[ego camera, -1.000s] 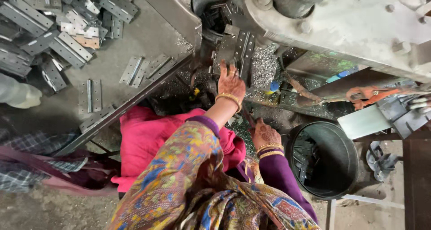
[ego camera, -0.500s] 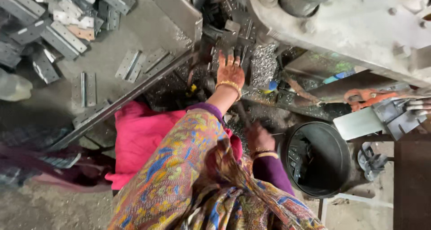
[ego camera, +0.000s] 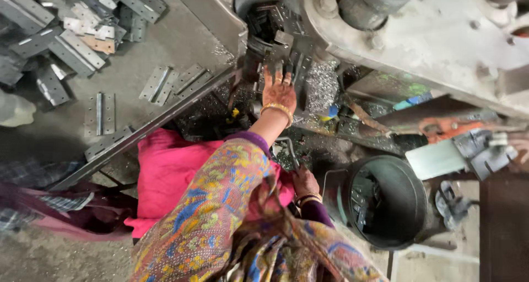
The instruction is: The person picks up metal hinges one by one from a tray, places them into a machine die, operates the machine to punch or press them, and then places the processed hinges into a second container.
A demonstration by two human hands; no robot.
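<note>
A: Where is the left hand (ego camera: 279,89)?

B: It is stretched forward, palm down, fingers spread, lying on the dark metal pieces (ego camera: 286,53) at the mouth of the big grey machine (ego camera: 441,39). A gold bangle (ego camera: 277,110) sits on the wrist. The fingertips touch the metal, but I cannot tell whether they grip any one piece.

A: And the right hand (ego camera: 305,181)?

B: Lower down, close to the body, just beside the black bucket (ego camera: 386,202). It is curled, with bangles on its wrist too. Whether it holds something I cannot tell; the patterned sleeve (ego camera: 220,205) hides part of it.

A: So the hands are apart?

B: Yes, well apart: one up at the machine, one down near the lap.

A: What is in the bucket?

B: Dark flat metal pieces, piled inside.

A: What else lies around?

B: To the left, on the grey floor (ego camera: 127,56), flat hinges (ego camera: 168,83) lie scattered, and a bigger heap of hinges (ego camera: 71,23) fills the upper left corner. A long metal bar (ego camera: 143,129) runs slantwise between the floor and the person's lap. A pink cloth (ego camera: 171,172) covers the knees. Shiny metal shavings (ego camera: 319,86) lie just to the right of the left hand. Further right there is an orange tool (ego camera: 446,129) on the cluttered ledge below the machine.
</note>
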